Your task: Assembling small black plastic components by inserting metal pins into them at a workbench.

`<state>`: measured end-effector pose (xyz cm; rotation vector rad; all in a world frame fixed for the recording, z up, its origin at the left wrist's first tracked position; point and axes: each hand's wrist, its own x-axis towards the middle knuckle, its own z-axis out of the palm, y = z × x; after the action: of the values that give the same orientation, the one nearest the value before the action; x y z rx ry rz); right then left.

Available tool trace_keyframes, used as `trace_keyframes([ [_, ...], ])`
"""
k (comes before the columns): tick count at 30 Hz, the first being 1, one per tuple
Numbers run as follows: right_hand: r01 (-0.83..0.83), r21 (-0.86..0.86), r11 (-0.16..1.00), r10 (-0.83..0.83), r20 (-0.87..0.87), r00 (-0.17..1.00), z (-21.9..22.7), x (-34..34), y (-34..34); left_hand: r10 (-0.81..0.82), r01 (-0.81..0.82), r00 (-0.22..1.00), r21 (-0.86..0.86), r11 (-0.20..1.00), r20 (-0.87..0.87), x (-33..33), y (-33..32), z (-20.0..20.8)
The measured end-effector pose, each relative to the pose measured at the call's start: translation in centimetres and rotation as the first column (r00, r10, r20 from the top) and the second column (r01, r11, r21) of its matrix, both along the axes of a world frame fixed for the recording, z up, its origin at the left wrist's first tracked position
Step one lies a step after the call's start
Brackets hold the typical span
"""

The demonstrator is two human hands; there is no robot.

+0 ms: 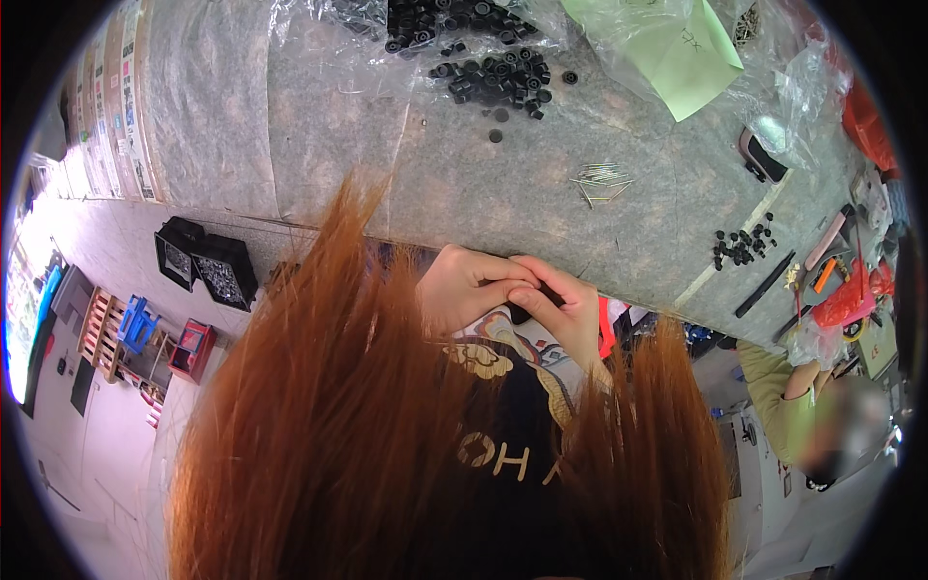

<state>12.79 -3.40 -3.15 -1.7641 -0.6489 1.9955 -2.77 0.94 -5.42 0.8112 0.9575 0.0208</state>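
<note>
At the table's near edge, my left hand (458, 287) and my right hand (570, 311) meet, fingertips pressed together in front of my body. Both are closed in a pinch around a small black piece (520, 314), which shows dark between and beneath the fingers. Most of it is covered, so its exact kind is unclear. Beyond the hands, several thin metal pins (602, 180) lie loosely together on the grey table covering (387, 145). A heap of black round caps (503, 79) spreads at the far side, partly on clear plastic, with a few lying singly.
Small black parts (744, 244) lie at the right, near a black pen-like stick (765, 284). Green paper (681, 58) rests on plastic bags at the far right. Black open bins (205, 261) stand left of the table edge. Another person's sleeve (764, 382) shows at right.
</note>
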Motion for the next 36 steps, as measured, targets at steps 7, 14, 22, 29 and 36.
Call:
trace_keyframes([
  [7, 0.054, 0.032, 0.998, -0.054, -0.012, 0.998, -0.3, -0.1, -0.4, 0.044, -0.045, 0.999, 0.065, 0.997, 0.009, 0.1, -0.5, 0.0],
  [14, 0.189, 0.083, 0.978, -0.185, -0.056, 0.981, -0.9, -0.6, -1.4, 0.082, -0.082, 0.997, 0.07, 0.994, 0.002, 0.1, -0.6, 0.3],
  [22, 0.324, 0.296, 0.899, -0.246, -0.271, 0.931, 0.7, -0.3, -2.4, 0.328, -0.298, 0.922, -0.166, 0.94, 0.204, -0.9, -1.4, 1.7],
  [29, 0.448, 0.287, 0.847, -0.29, -0.457, 0.841, 2.5, -0.3, -3.0, 0.504, -0.345, 0.746, -0.395, 0.851, 0.435, -1.0, -2.3, 4.5],
  [36, 0.539, 0.244, 0.806, -0.373, -0.498, 0.783, 3.5, -0.7, -3.5, 0.564, -0.293, 0.671, -0.527, 0.798, 0.481, -1.1, -3.3, 4.4],
])
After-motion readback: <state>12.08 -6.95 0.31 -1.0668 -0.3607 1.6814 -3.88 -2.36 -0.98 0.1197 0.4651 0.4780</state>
